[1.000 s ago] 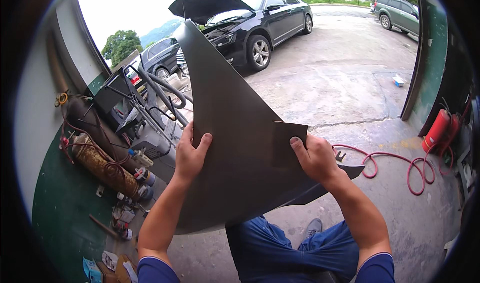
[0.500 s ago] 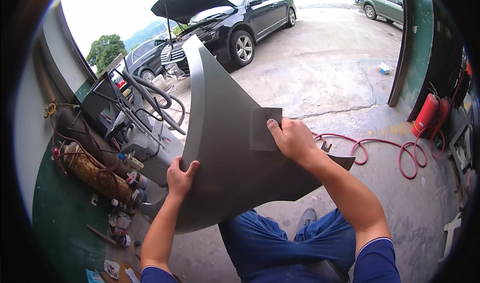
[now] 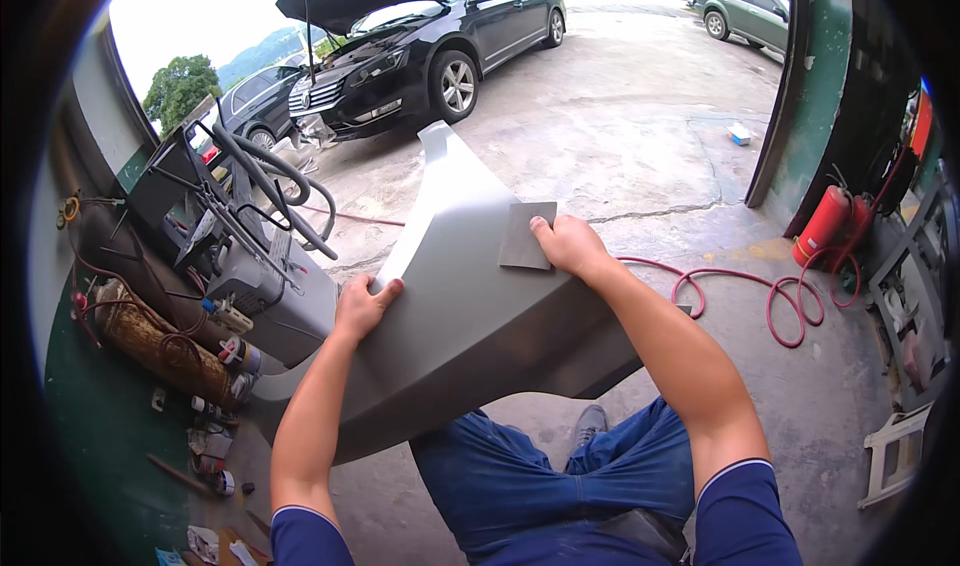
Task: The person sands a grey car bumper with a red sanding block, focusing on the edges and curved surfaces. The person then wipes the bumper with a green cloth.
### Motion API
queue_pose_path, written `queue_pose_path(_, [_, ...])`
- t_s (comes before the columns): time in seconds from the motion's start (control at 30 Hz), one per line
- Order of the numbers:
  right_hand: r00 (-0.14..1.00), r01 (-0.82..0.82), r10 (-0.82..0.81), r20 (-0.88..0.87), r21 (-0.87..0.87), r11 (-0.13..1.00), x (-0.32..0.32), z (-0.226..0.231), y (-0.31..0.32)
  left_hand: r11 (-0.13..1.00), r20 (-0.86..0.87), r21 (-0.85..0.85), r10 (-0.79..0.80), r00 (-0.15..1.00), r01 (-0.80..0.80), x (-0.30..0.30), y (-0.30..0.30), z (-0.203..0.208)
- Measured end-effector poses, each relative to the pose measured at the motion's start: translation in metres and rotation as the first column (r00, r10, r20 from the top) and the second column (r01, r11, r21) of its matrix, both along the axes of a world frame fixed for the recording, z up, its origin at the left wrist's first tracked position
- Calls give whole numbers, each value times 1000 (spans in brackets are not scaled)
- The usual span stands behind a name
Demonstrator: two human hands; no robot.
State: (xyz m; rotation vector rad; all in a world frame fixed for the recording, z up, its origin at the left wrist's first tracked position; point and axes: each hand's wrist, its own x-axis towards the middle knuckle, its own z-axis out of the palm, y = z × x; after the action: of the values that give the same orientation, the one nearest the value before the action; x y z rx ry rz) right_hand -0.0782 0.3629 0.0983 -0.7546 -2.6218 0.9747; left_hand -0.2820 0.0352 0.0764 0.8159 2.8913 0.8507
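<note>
A grey car fender [image 3: 470,256] is tilted in front of me, its narrow tip pointing up and away. My left hand [image 3: 362,308] is closed round its left edge, thumb on the face and fingers out of sight behind. On the right edge my right hand [image 3: 572,246] is closed, its thumb pressing a thin dark-grey square sheet [image 3: 526,236] against the panel. The sheet's upper corner stands out past the fender's edge. Most fingers of the right hand are hidden, so how they hold the fender behind the sheet is unclear.
A black car [image 3: 430,46] stands outside with its bonnet raised. To my left are a wheeled machine [image 3: 270,291] with thick hoses and a rusty gas cylinder [image 3: 165,341]. A red hose [image 3: 770,281] and a fire extinguisher [image 3: 824,224] are on the right; a white frame part [image 3: 895,453] sits nearer.
The fender's upper tip has dropped and tipped away, so its face now catches more light. Both hands have kept their hold, the left one sitting slightly higher. My view has shifted right.
</note>
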Motion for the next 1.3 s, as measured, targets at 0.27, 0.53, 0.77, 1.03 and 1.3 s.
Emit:
queue_pose_path(0.27, [992, 77, -73, 103, -32, 997, -18, -69, 38, 986, 161, -166, 29, 987, -2, -5, 43, -18])
queue_pose_path(0.53, [981, 104, -59, 183, -249, 963, -13, -135, 52, 938, 221, -345, 43, 974, 37, -16, 68, -45])
queue_pose_path(0.77, [969, 141, -83, 232, -245, 959, -16, -183, 70, 904, 289, -419, 42, 956, 87, -22, 85, -60])
queue_pose_path(1.03, [979, 114, -61, 194, -277, 954, -12, -160, 55, 924, 278, -379, 54, 959, 58, -19, 76, -57])
queue_pose_path(1.3, [987, 85, -96, -131, -82, 993, 17, -108, 33, 859, -443, -459, -442, 780, 227, 32, 42, -18])
